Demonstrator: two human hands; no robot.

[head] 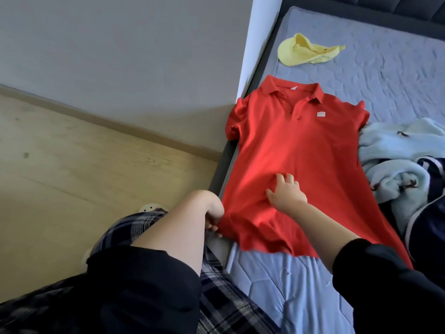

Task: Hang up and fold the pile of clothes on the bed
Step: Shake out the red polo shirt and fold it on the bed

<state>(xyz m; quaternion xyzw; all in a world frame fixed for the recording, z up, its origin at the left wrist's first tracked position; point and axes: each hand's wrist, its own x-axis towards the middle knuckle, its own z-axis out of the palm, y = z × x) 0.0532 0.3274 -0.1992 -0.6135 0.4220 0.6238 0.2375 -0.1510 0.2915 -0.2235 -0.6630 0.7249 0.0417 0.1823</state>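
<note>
Step judged: red short-sleeved polo shirt (301,145) smoothed flat before folding. Hem corner pinched by left hand (214,219); right hand (286,192) pressed mid-shirt, fingers spread. Next: sleeve side to be folded inward.

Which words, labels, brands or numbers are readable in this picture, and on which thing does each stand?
No text can be read here.
White chest patch on the red polo shirt: print too small and blurred to read.
White neck tag of the same shirt: too small to read.
</note>
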